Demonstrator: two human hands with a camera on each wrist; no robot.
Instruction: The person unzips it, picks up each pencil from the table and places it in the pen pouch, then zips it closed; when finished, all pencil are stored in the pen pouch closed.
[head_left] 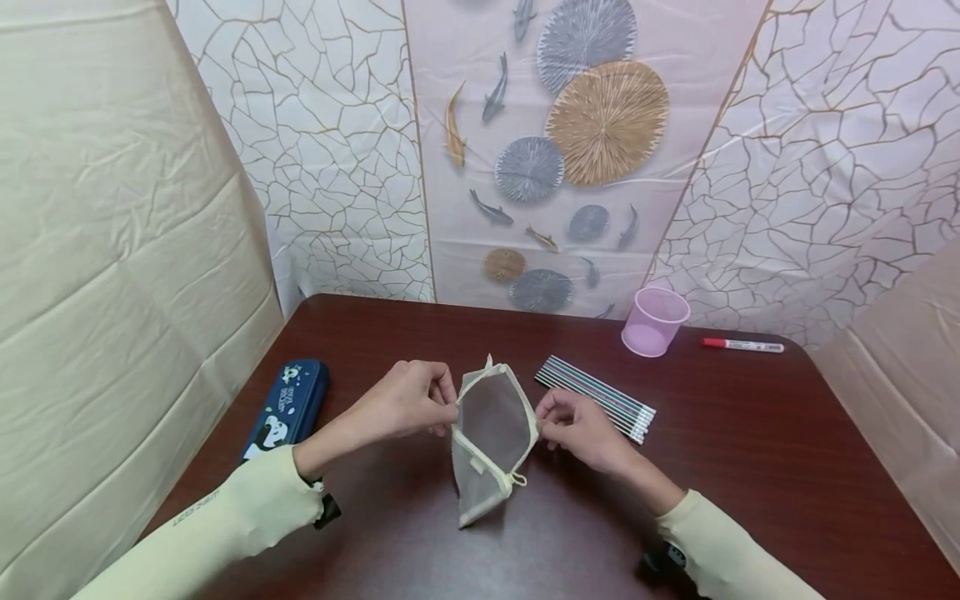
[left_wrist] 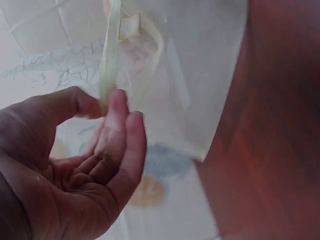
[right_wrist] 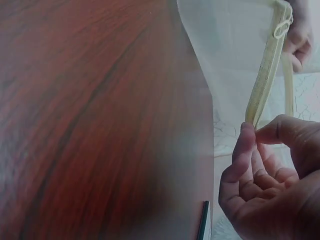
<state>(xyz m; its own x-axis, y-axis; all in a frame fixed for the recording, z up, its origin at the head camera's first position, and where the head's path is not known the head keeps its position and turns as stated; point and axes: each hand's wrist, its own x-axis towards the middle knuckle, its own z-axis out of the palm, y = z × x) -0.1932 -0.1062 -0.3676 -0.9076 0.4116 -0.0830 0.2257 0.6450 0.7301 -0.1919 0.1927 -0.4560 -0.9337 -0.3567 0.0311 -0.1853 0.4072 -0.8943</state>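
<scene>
A pale yellow mesh zipper pouch (head_left: 480,492) is held up over the middle of the table, its zipped mouth spread wide. My left hand (head_left: 408,400) pinches one edge of the mouth between thumb and fingers. On the opposite edge, my right hand (head_left: 585,429) pinches the zipper tape. The zipper pull (right_wrist: 283,27) hangs at the near end of the opening. Through the sheer mesh (left_wrist: 200,65) no contents show. In the left wrist view the left hand (left_wrist: 85,160) has its thumb and fingertips on the zipper edge.
Several striped pencils (head_left: 592,392) lie side by side just beyond the right hand. A pink mesh cup (head_left: 655,323) stands at the back, with a red-capped marker (head_left: 742,345) to its right. A dark blue pencil case (head_left: 288,404) lies left, beside the left forearm. Curtains surround the brown table (head_left: 750,450).
</scene>
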